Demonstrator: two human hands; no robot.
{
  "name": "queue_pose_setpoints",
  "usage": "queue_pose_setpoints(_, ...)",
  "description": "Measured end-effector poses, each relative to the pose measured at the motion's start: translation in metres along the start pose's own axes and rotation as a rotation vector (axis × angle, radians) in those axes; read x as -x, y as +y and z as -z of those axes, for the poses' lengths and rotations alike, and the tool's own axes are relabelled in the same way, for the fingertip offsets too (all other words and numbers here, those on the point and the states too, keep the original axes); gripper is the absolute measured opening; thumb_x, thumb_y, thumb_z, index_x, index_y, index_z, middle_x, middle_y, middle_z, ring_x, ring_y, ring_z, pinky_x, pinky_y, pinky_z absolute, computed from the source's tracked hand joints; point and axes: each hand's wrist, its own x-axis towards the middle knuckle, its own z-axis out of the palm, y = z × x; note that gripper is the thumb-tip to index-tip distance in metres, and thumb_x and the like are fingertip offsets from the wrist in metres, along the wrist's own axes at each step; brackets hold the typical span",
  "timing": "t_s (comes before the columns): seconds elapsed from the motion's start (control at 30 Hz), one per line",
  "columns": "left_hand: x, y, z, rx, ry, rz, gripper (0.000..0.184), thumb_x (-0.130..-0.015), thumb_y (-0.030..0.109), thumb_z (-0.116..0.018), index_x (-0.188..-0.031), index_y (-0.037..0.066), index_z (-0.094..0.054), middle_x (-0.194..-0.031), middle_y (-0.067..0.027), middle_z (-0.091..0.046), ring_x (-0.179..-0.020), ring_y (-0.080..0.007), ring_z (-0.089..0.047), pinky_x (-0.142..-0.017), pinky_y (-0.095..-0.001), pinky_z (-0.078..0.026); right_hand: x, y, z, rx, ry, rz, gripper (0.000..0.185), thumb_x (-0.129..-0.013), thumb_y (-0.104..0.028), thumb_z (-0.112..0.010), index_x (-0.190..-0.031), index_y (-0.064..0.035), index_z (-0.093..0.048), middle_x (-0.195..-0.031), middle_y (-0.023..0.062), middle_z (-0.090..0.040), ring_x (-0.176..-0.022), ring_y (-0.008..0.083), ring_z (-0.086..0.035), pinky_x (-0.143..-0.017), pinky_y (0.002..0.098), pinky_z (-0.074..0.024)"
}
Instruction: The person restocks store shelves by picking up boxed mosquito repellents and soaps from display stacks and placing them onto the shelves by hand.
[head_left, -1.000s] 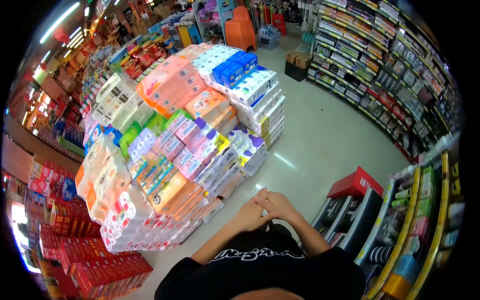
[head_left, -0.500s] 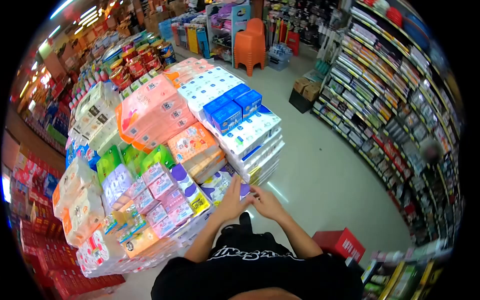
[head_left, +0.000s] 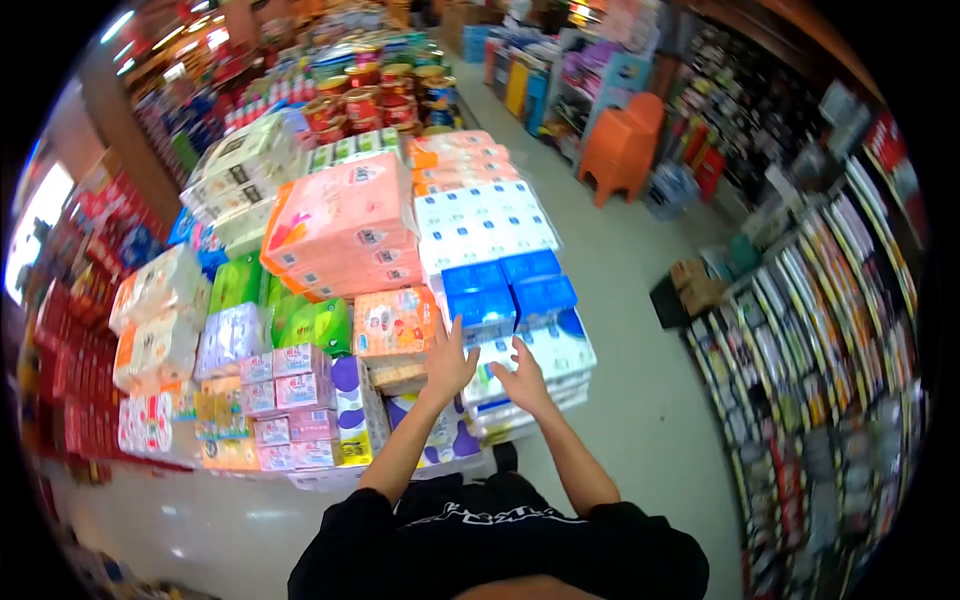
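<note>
My left hand (head_left: 450, 368) is open, fingers apart, near the lower left corner of the blue tissue packs (head_left: 482, 292). Slightly to the right, my right hand (head_left: 524, 380) is also open, its fingertips pointing toward the same packs from the near side. Whether any fingertip touches them I cannot tell. The blue packs sit in a cluster on a stack of white tissue packages (head_left: 562, 345) with a blue and green print. Left of my left hand lies an orange tissue package (head_left: 392, 322).
Large pink tissue bundles (head_left: 345, 215) rise behind, and small pink packs (head_left: 300, 385) are stacked on the left. An orange stool stack (head_left: 620, 150) stands across the aisle floor (head_left: 640, 370). Long goods shelves (head_left: 810, 400) line the right side.
My hands, close together near the stack's front corner before, have moved forward and apart toward the blue packs. The view has turned, so the display sits more squarely ahead.
</note>
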Motion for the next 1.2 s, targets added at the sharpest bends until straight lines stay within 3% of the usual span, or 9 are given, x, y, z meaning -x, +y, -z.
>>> queue_pose_setpoints(0.1,0.008,0.009,-0.016,0.036,0.048,0.102,0.071,-0.089,0.023,-0.069,-0.148,0.000,-0.036,-0.152,-0.0360,-0.030,-0.133,-0.0531,-0.042,-0.106,-0.0541,-0.042,-0.039,0.009,0.009,-0.095,-0.040,0.021,0.085,-0.087,-0.026,-0.074,-0.149,0.0111,-0.029,-0.145,0.0323,-0.046,-0.127,0.0422,-0.054,-0.105,0.0426,-0.0453)
queue_pose_setpoints(0.13,0.012,0.008,-0.023,0.077,0.069,0.145,0.067,-0.089,0.021,-0.069,-0.145,-0.001,-0.038,-0.150,-0.0346,-0.033,-0.132,-0.0514,-0.044,-0.106,-0.0527,-0.043,-0.055,0.027,0.006,-0.042,-0.022,0.138,0.087,-0.086,-0.024,-0.077,-0.152,0.0069,-0.029,-0.145,0.0256,-0.048,-0.119,0.0350,-0.059,-0.085,0.0398,-0.0554)
queue_pose_setpoints(0.2,0.015,0.007,-0.036,0.160,0.118,0.218,0.060,-0.090,0.019,-0.068,-0.140,-0.003,-0.042,-0.148,-0.0317,-0.039,-0.130,-0.0479,-0.047,-0.105,-0.0501,-0.044,-0.070,0.053,0.003,0.010,-0.031,0.217,0.084,-0.086,-0.023,-0.077,-0.151,0.0058,-0.031,-0.136,0.0240,-0.053,-0.114,0.0332,-0.060,-0.083,0.0393,-0.0555)
queue_pose_setpoints(0.4,0.051,0.037,-0.029,0.299,0.230,0.386,0.052,-0.090,0.014,-0.068,-0.132,-0.002,-0.044,-0.129,-0.0306,-0.056,-0.118,-0.0473,-0.057,-0.097,-0.0491,-0.048,-0.053,0.036,0.011,-0.056,-0.054,0.218,0.056,-0.084,-0.011,-0.074,-0.134,0.0020,-0.051,-0.119,0.0158,-0.058,-0.102,0.0254,-0.061,-0.081,0.0352,-0.0535)
queue_pose_setpoints(0.43,0.060,0.048,-0.021,0.273,0.272,0.412,0.051,-0.090,0.013,-0.068,-0.132,-0.002,-0.044,-0.121,-0.0295,-0.060,-0.112,-0.0472,-0.060,-0.094,-0.0485,-0.049,-0.048,0.027,0.012,-0.046,-0.061,0.247,0.053,-0.084,-0.008,-0.073,-0.132,0.0018,-0.054,-0.117,0.0149,-0.058,-0.101,0.0243,-0.061,-0.081,0.0347,-0.0531)
queue_pose_setpoints(0.63,0.144,0.072,0.025,0.255,0.670,0.539,0.052,-0.087,0.008,-0.071,-0.132,-0.001,-0.045,-0.118,-0.0266,-0.062,-0.108,-0.0403,-0.064,-0.092,-0.0444,-0.051,-0.001,-0.032,-0.016,-0.093,-0.302,0.533,0.051,-0.079,-0.006,-0.074,-0.127,0.0020,-0.058,-0.105,0.0146,-0.058,-0.093,0.0265,-0.061,-0.078,0.0365,-0.0512)
queue_pose_setpoints(0.7,0.188,0.062,0.036,0.295,0.848,0.567,0.055,-0.087,0.005,-0.072,-0.134,-0.003,-0.044,-0.118,-0.0231,-0.063,-0.111,-0.0324,-0.066,-0.095,-0.0398,-0.052,0.029,-0.057,-0.039,-0.222,-0.455,0.511,0.051,-0.080,-0.008,-0.074,-0.127,0.0021,-0.058,-0.104,0.0142,-0.058,-0.091,0.0260,-0.060,-0.079,0.0365,-0.0505)
queue_pose_setpoints(0.83,0.271,0.063,0.088,0.243,1.173,0.605,0.058,-0.088,0.007,-0.074,-0.135,-0.004,-0.044,-0.117,-0.0211,-0.064,-0.111,-0.0293,-0.066,-0.097,-0.0388,-0.052,0.105,-0.098,-0.102,-0.150,-0.616,0.713,0.052,-0.080,-0.010,-0.074,-0.128,0.0021,-0.058,-0.100,0.0132,-0.058,-0.088,0.0248,-0.058,-0.079,0.0358,-0.0493)
queue_pose_setpoints(1.2,0.530,0.043,0.255,-0.359,1.619,0.786,0.059,-0.079,0.014,-0.086,-0.127,-0.002,-0.055,-0.125,-0.0190,-0.065,-0.105,-0.0315,-0.065,-0.088,-0.0389,-0.054,0.375,-0.197,-0.266,-0.367,-1.127,0.715,0.053,-0.085,-0.009,-0.074,-0.132,0.0035,-0.055,-0.108,0.0119,-0.061,-0.095,0.0212,-0.061,-0.085,0.0338,-0.0510)
